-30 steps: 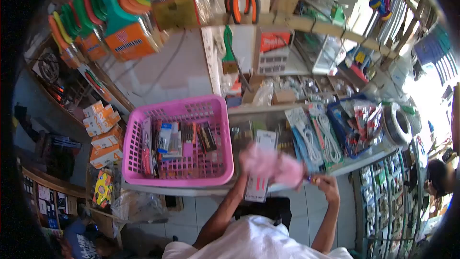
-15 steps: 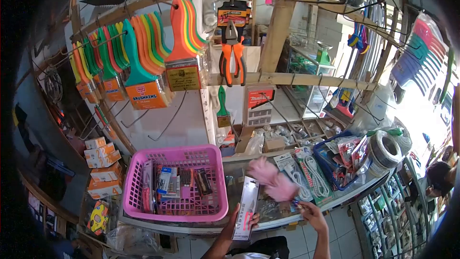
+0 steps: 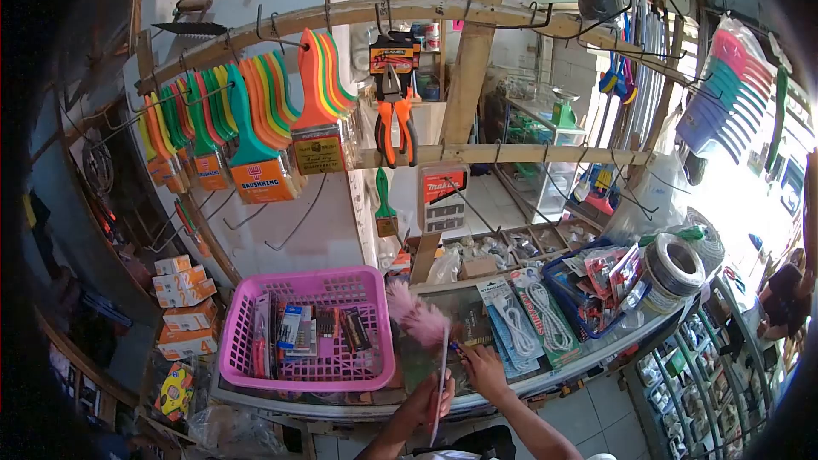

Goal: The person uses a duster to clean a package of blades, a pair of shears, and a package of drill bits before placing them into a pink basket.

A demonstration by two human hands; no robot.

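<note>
Packet (image 3: 440, 383) now stands edge-on in the left hand (image 3: 430, 405), turned from its flat face half a second ago. Right hand (image 3: 484, 368) grips the pink duster (image 3: 416, 317), swung left over the worktop (image 3: 545, 379) beside the basket (image 3: 307, 332).

1. The flat pack (image 3: 440, 388) in the left hand (image 3: 433, 403) stands edge-on, so its face cannot be read.
2. The right hand (image 3: 484, 369) covers the handle of the pink duster (image 3: 415, 313); its grip is hidden.
3. Both forearms run off the bottom edge.
4. The packets in the pink basket (image 3: 308, 370) are too small to identify.
5. The person at the far right (image 3: 784, 298) is half lost in glare.
6. The counter (image 3: 588, 362) front is cut off below.
</note>
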